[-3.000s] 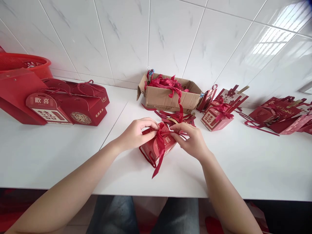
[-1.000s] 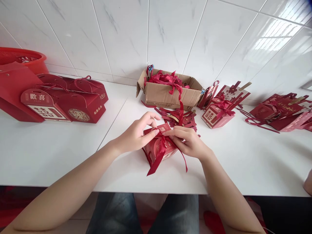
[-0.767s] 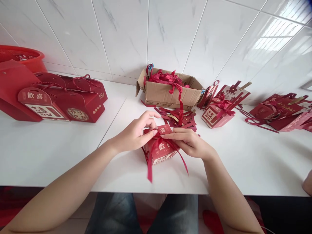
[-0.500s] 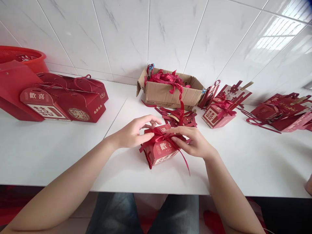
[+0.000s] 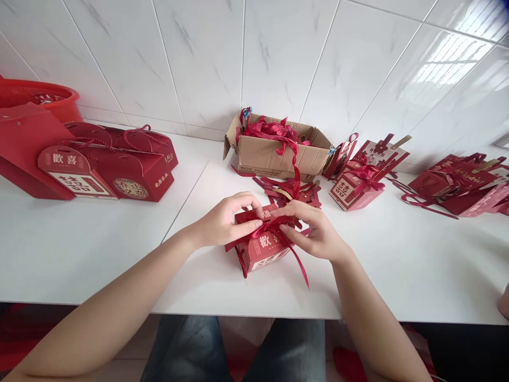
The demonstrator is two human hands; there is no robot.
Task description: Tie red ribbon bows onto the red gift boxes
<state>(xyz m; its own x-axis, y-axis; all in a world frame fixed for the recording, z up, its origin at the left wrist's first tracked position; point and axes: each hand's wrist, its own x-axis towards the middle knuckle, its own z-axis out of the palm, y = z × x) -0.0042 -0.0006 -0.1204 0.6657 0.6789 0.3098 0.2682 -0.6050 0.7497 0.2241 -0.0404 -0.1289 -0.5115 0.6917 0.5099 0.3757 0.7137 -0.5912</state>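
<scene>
moved: ribbon (image 5: 274, 226) tail now trails right;
position: box (image 5: 263, 252) between both hands;
writing: 歡喜;
hands: left hand (image 5: 225, 220), right hand (image 5: 317, 234) pinching ribbon

Glossy white tiled wall (image 5: 207, 58), white table (image 5: 417, 265)

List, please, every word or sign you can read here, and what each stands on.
"歡喜": front of the small red box, whose ribbon the left hand and right hand pinch.
"歡喜": front of the large red box at left.
"囍": ribboned box at right.
Cardboard box print: too small.
</scene>
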